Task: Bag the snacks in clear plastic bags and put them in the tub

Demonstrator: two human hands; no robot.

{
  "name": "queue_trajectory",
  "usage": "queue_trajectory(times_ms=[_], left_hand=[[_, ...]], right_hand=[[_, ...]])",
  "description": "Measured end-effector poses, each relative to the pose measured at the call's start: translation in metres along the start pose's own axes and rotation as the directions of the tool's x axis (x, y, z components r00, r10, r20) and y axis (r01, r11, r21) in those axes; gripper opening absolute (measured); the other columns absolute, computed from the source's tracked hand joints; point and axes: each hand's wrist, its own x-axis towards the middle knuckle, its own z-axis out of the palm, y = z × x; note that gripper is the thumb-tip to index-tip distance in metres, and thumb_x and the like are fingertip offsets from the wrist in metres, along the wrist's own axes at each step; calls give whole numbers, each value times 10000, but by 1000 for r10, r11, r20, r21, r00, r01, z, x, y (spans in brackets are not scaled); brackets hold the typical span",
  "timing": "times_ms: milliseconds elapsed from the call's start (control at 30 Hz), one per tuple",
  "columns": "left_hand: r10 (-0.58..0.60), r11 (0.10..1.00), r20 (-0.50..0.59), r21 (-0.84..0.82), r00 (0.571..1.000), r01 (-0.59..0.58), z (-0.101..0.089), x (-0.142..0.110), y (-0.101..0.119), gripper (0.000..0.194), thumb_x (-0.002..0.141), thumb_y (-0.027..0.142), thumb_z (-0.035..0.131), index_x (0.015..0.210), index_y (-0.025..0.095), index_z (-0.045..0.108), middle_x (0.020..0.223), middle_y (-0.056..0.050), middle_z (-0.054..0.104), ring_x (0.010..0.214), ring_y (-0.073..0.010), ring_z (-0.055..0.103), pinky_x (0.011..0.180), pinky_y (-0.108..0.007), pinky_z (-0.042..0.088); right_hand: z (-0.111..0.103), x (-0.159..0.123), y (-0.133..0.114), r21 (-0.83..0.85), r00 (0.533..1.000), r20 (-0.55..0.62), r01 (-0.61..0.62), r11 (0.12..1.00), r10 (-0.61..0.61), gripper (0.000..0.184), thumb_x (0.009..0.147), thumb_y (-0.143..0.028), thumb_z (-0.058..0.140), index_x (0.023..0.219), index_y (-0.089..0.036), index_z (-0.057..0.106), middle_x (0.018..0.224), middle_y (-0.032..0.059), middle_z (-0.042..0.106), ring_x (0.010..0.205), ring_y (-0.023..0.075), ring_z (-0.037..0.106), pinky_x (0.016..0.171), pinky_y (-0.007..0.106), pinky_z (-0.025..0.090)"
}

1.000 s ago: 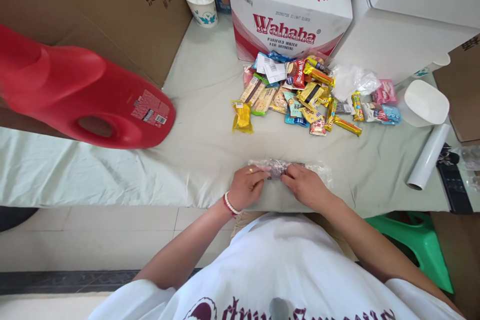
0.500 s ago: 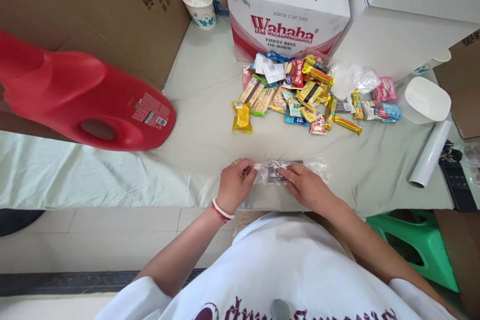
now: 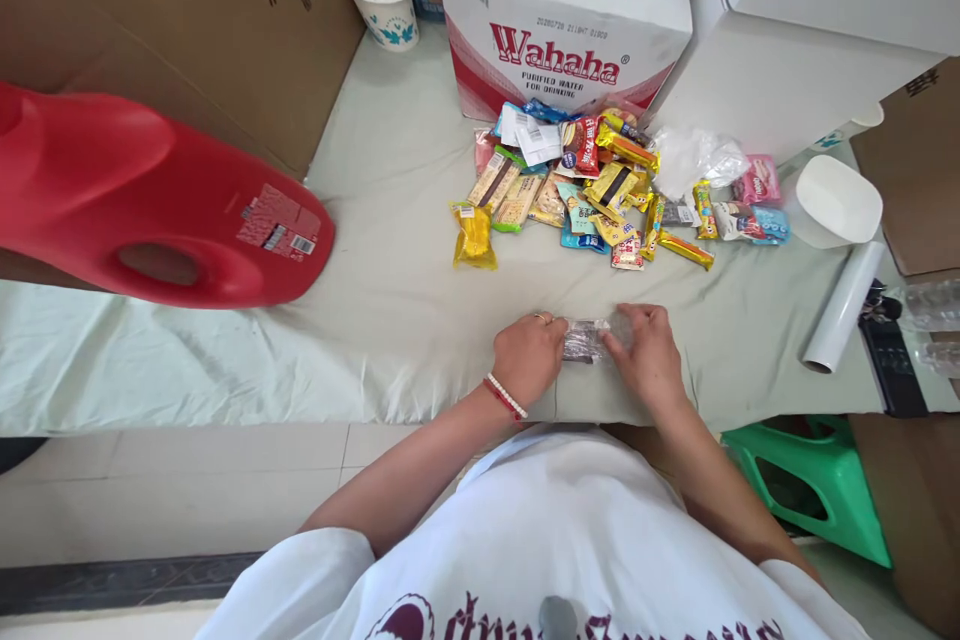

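Note:
A small dark flat packet (image 3: pixel 580 341) in crinkled clear plastic film (image 3: pixel 621 328) lies near the table's front edge, between my two hands. My left hand (image 3: pixel 527 358), with a beaded bracelet and a ring, is closed on the packet's left end. At the other end is my right hand (image 3: pixel 651 355), its thumb and fingers gripping the loose film. Beyond them is a heap of wrapped snacks (image 3: pixel 585 185), with a yellow packet (image 3: pixel 473 235) at its near left.
A big red jug (image 3: pixel 172 210) stands left, by a brown carton (image 3: pixel 187 40). Behind the snacks is a Wahaba-style white-and-red water box (image 3: pixel 562 30). To the right are a white bowl (image 3: pixel 836 200), a white roll (image 3: pixel 844 310) and a black device (image 3: pixel 892 370). A green stool (image 3: pixel 817 480) is below.
My left hand has moved right onto the packet. My right hand has come off the packet's top and shifted right to the film's end. The view has shifted slightly.

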Motion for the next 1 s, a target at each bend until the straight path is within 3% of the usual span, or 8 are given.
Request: queue_trajectory(times_ms=[167, 300, 400, 533, 633, 733, 867, 1000], left_hand=[[-80, 996, -160, 36, 984, 87, 3, -1, -3, 390, 932, 439, 626, 1248, 211, 604, 1197, -119, 627, 1135, -310, 539, 892, -441, 436], [-82, 994, -135, 60, 987, 91, 3, 0, -2, 346, 910, 503, 633, 1051, 188, 649, 1146, -132, 628, 1117, -334, 536, 872, -466, 435], [-92, 994, -96, 57, 991, 97, 3, 3, -1, 317, 903, 481, 632, 981, 174, 627, 1075, -142, 635, 1057, -333, 571, 838, -449, 446], [-177, 971, -61, -173, 982, 165, -1, 5, -5, 199, 904, 379, 615, 941, 193, 554, 974, -95, 624, 907, -262, 613, 770, -381, 462], [-163, 897, -94, -428, 982, 108, -11, 0, -6, 187, 939, 383, 550, 871, 219, 491, 865, -46, 589, 852, -226, 603, 768, -358, 470], [-82, 809, -181, -586, 980, -41, -22, -8, 2, 273, 997, 443, 419, 865, 220, 506, 891, -50, 593, 850, -209, 592, 797, -368, 477], [143, 721, -186, -653, 972, -231, -26, -11, 19, 379, 1022, 497, 354, 1011, 214, 606, 985, -78, 651, 930, -218, 612, 847, -387, 490], [207, 713, -149, -654, 967, -254, -21, -9, 14, 338, 1018, 440, 397, 1186, 237, 609, 1109, -88, 677, 984, -213, 636, 879, -371, 523]], right_hand=[[-9, -7, 9, -112, 987, 137, 99, 989, -84, 165, 885, -285, 623, 1019, -207, 683, 1242, 145, 573, 1080, 309, 554, 944, 445, 481], [-17, -8, -15, -14, 980, 177, 92, 996, -88, 135, 961, -280, 504, 1012, -224, 615, 963, 81, 641, 814, 233, 605, 737, 332, 484], [-8, -8, -42, 60, 954, 216, 198, 978, -206, 152, 955, -208, 465, 998, -228, 609, 915, 65, 642, 810, 225, 619, 704, 306, 476], [5, -12, -57, 210, 937, 176, 264, 941, -302, 296, 957, -154, 400, 1145, -196, 625, 1027, 106, 633, 874, 229, 636, 787, 351, 529], [2, -15, -52, 432, 937, 115, 253, 866, -331, 327, 994, -227, 434, 1277, -221, 599, 1146, 115, 635, 1052, 237, 637, 911, 393, 544], [-7, -22, -49, 585, 937, 139, 182, 791, -319, 391, 988, -369, 543, 1361, -252, 549, 1279, 119, 603, 1150, 239, 613, 896, 377, 564], [-9, -29, -47, 593, 964, 183, 46, 804, -190, 308, 993, -423, 528, 1208, -215, 603, 1137, 98, 676, 1043, 228, 642, 921, 387, 543], [-15, -17, -7, 646, 988, 154, -109, 756, 10, 379, 971, -443, 550, 1282, -227, 554, 1222, 85, 693, 1106, 225, 654, 999, 407, 519]])
